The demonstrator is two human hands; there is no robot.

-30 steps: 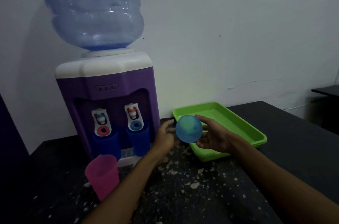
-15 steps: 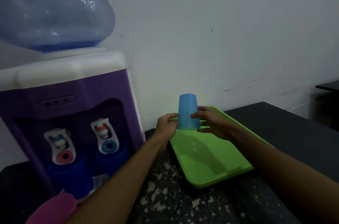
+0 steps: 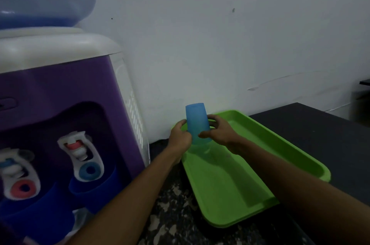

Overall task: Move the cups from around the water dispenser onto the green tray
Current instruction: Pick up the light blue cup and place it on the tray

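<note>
- Head view: a light-blue cup (image 3: 197, 122) is held upside down, closed end up, over the far-left corner of the green tray (image 3: 296, 150); whether its rim touches the tray floor can't be told, as the rim is hidden by the hands.
- The cup is clasped from both sides: left hand (image 3: 180, 136) w/ fingers wrapped on its left wall, right hand (image 3: 218, 132) w/ thumb and fingers on its right wall. Both hands are clamped on the same cup, close together.
- Tray interior is otherwise seen bare; no cup is set down & released in it yet.
- Judged progress: early. The 1st cup is at the placing step, not yet let go.
- Left to do, as far as shown: two dark-blue cups are still seen at the water dispenser (image 3: 66, 92), one under the blue-disc tap (image 3: 96, 188), one under the red-disc tap (image 3: 38, 210).
- A pink blur is seen at the bottom-left edge; too cut off to be identified.
- The tray is seen resting on the dark bench (image 3: 312, 124), just beside the dispenser's right side.
</note>
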